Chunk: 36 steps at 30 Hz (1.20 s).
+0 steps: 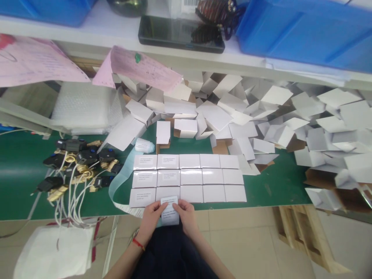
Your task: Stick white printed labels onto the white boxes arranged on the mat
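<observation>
My left hand (151, 217) and right hand (186, 216) pinch a printed label (170, 211) at the bench's (273, 190) near edge, beside the near row of white boxes (187, 177). Risk, I judge: a skewed or creased label if either pinch slips.

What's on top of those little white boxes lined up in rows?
Printed labels lie on the left boxes of the grid of white boxes; the rest show bare tops. The left hand and right hand hold a label strip covering one front box's edge. The print is unreadable.
</observation>
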{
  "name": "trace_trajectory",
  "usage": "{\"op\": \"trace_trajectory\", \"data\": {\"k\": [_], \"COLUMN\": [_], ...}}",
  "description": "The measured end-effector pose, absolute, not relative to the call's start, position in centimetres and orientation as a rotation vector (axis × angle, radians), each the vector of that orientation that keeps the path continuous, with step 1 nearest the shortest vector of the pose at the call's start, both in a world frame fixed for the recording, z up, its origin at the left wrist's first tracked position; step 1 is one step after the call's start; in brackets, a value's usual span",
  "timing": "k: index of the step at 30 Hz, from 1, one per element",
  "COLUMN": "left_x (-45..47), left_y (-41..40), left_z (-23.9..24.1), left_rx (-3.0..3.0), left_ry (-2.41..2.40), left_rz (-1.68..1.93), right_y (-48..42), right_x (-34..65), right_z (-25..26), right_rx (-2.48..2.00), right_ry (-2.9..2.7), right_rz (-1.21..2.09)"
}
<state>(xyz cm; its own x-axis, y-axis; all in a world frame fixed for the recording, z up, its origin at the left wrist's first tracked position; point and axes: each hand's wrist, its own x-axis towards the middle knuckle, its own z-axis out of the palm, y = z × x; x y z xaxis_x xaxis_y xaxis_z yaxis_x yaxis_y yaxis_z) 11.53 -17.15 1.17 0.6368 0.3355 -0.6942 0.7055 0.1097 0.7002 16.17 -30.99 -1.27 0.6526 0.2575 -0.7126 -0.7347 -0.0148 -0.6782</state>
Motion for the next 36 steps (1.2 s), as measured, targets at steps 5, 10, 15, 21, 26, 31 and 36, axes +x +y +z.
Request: {"op": "trace_trajectory", "data": {"k": [5, 10, 15, 21, 26, 31, 36], "left_x": [11.1, 9.7, 9.6, 10.1, 10.2, 10.2, 10.3], "left_y": [-16.3, -16.2, -16.6, -17.1, -17.2, -17.4, -17.5], "left_z": [0.8, 1.5, 1.5, 0.7, 0.0, -0.6, -1.0], "left_rx": [1.72, 2.123, 2.407, 2.533, 2.559, 2.569, 2.561], "left_ry": [0.873, 0.578, 0.064, -0.164, -0.181, -0.173, -0.163], "left_rz": [-0.238, 0.137, 0.213, 0.143, 0.106, 0.096, 0.07], "right_y": [-30.1, -30.0, -29.7, -29.5, -29.2, -29.0, -29.1], "right_x": [16.3, 16.7, 16.8, 17.1, 17.3, 17.3, 17.2], "right_z": [-1.9, -3.0, -3.3, -2.7, -1.8, -1.7, -2.0], "right_rx": [-1.544, -1.654, -1.752, -1.878, -1.98, -2.045, -2.071], "right_ry": [0.523, 0.515, 0.465, 0.391, 0.356, 0.339, 0.326], "right_rz": [0.698, 0.636, 0.605, 0.617, 0.616, 0.633, 0.64]}}
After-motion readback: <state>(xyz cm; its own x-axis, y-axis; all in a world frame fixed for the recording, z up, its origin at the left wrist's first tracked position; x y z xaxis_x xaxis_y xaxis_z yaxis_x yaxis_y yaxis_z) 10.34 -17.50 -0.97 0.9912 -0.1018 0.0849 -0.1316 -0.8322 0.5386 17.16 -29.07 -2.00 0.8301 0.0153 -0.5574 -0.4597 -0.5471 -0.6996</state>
